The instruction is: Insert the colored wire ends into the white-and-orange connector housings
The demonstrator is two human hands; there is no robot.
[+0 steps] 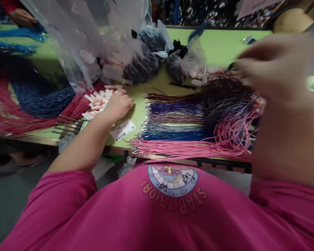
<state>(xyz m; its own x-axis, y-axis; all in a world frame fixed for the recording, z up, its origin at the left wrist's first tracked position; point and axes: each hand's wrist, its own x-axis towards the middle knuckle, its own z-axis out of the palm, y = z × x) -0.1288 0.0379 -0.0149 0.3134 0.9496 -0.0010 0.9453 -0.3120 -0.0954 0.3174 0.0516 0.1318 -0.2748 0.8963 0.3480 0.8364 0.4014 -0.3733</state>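
Observation:
My left hand (121,105) rests at the right edge of a pile of small white plastic connector housings (98,101). Its fingers are curled together; what lies between them is hidden. Raised over the right side of the table, my right hand (274,66) is smeared by motion, its fingers bent, and I cannot tell if it holds anything. Below and left of it lie bundles of cut wires with metal ends at the left: brown (170,98), purple (172,108), grey (172,128), blue (172,135) and pink (178,148).
A printed white label (122,129) lies near the table's front edge. Red wires (5,101) and dark blue wires (42,97) spread at left beside metal prongs (68,125). Clear plastic bags (143,62) stand behind. Another person's hand (23,17) is at the far left, near blue wires.

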